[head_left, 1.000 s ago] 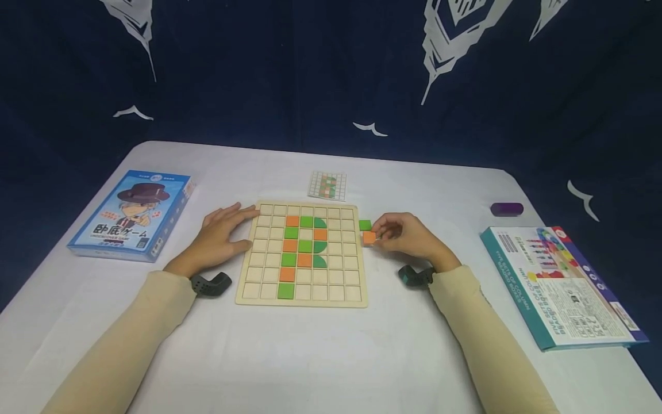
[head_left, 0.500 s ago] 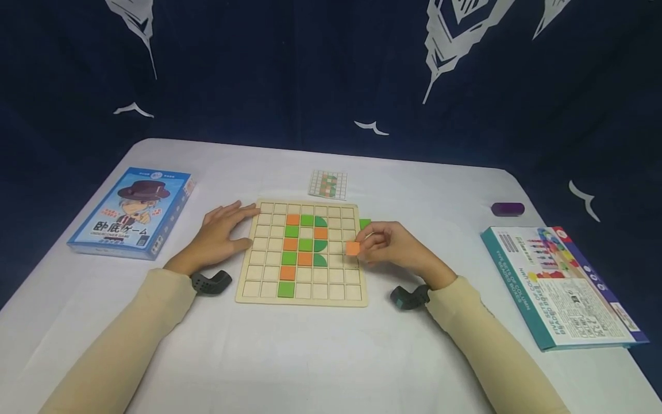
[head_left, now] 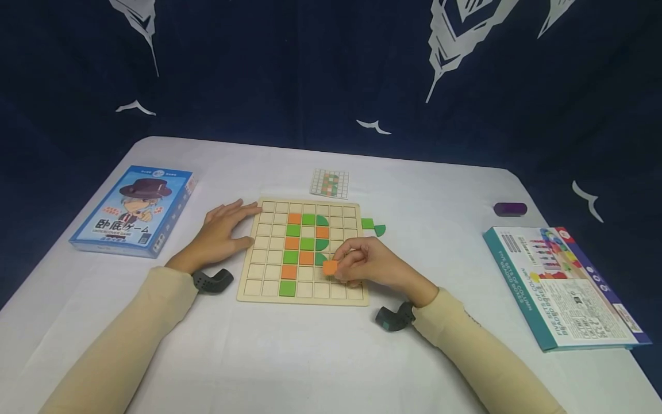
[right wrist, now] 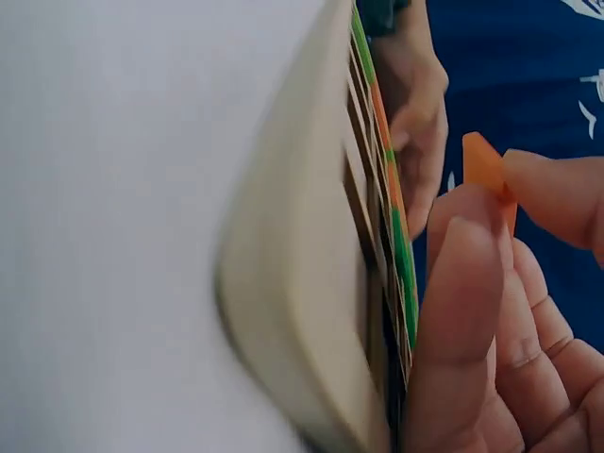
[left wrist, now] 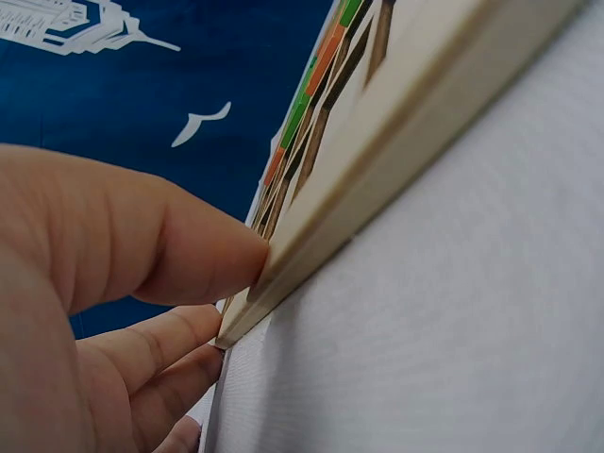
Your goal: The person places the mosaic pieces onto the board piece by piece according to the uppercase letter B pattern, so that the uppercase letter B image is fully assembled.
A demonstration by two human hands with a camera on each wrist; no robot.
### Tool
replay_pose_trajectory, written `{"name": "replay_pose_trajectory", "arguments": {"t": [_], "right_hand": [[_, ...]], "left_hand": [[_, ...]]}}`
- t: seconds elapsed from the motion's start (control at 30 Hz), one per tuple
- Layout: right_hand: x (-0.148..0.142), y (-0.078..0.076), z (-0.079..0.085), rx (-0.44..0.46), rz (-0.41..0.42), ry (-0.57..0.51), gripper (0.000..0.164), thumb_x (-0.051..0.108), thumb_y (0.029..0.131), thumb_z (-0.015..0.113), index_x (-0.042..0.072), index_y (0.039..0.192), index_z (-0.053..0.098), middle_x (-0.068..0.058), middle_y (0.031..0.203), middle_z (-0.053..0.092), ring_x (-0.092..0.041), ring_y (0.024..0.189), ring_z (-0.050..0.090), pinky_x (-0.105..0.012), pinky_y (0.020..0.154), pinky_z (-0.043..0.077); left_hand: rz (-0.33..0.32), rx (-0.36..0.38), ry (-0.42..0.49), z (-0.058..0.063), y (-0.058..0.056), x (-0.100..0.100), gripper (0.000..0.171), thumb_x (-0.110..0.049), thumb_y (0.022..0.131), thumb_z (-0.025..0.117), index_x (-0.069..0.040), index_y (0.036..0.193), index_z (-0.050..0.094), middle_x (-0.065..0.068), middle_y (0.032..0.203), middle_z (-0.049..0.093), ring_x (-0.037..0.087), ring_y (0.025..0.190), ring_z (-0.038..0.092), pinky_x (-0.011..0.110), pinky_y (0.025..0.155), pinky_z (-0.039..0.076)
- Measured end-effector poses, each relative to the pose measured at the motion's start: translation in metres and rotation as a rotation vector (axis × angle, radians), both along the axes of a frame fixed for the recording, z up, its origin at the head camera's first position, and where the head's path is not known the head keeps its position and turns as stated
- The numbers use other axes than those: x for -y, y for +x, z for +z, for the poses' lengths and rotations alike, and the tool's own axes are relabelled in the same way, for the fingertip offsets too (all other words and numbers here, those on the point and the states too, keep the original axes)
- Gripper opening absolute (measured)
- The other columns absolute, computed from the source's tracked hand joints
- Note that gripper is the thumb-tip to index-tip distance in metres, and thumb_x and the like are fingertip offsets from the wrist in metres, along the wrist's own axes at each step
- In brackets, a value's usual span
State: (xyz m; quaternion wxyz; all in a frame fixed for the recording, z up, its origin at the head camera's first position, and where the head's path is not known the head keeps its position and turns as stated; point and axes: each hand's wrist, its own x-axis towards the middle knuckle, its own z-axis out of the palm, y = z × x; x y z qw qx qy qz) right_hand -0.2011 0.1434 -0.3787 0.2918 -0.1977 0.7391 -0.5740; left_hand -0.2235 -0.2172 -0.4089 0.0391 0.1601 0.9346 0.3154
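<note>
A square wooden grid board (head_left: 341,292) lies on the white table, with orange and light green square tiles and dark green rounded tiles set in its middle columns. My right hand (head_left: 380,264) pinches an orange square tile (head_left: 329,268) between thumb and fingers, over the board just below the lowest rounded tile. In the right wrist view the orange tile (right wrist: 483,165) is held up off the grid. My left hand (head_left: 219,237) rests at the board's left edge, fingers spread; in the left wrist view its thumb (left wrist: 212,250) touches the rim.
A small pattern card (head_left: 329,184) lies behind the board. A green square tile (head_left: 367,223) and a dark green rounded tile (head_left: 380,230) sit off its right edge. A blue game box (head_left: 134,210) is at left; a white-and-teal box (head_left: 564,287) and a purple object (head_left: 510,209) at right.
My right hand has carried the orange tile left and toward me, from beside the board's right edge to over the grid. The rounded tile off the board is now uncovered. My left hand stays put.
</note>
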Motion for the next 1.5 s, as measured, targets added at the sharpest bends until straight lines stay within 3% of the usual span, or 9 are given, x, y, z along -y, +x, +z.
{"name": "replay_pose_trajectory", "arguments": {"t": [0.17,0.47,0.87,1.5], "right_hand": [[0.010,0.005,0.000,-0.024,0.008,0.051,0.023,-0.004,0.092,0.077,-0.006,0.113,0.068,-0.003,0.083,0.079,-0.013,0.067,0.065,-0.023,0.063,0.056],[0.026,0.011,0.002,-0.101,0.063,0.142,0.020,-0.003,0.089,0.081,-0.002,0.106,0.072,0.000,0.078,0.077,-0.011,0.056,0.055,-0.021,0.055,0.047],[0.040,0.013,0.004,-0.312,0.168,0.270,0.017,0.004,0.085,0.087,0.006,0.097,0.075,0.007,0.079,0.075,-0.005,0.060,0.055,-0.020,0.062,0.046],[0.048,0.013,0.001,-0.342,0.179,0.318,0.019,0.003,0.083,0.089,0.008,0.095,0.075,0.008,0.074,0.069,-0.006,0.064,0.057,-0.022,0.067,0.049]], "left_hand": [[0.006,0.004,-0.007,-0.001,0.000,0.000,0.071,-0.017,0.095,0.067,-0.008,0.162,0.047,0.017,0.174,0.035,0.042,0.165,0.014,0.062,0.132,0.000],[0.014,-0.006,-0.005,0.000,-0.001,-0.002,0.071,-0.018,0.093,0.068,-0.008,0.161,0.049,0.016,0.173,0.037,0.042,0.165,0.015,0.062,0.132,0.001],[0.009,0.000,-0.006,-0.001,-0.003,0.000,0.072,-0.018,0.093,0.068,-0.008,0.162,0.048,0.015,0.174,0.036,0.042,0.165,0.015,0.061,0.132,0.000],[0.016,-0.006,-0.001,0.001,-0.002,-0.002,0.071,-0.018,0.094,0.068,-0.009,0.161,0.049,0.016,0.173,0.038,0.042,0.165,0.016,0.061,0.132,0.000]]}}
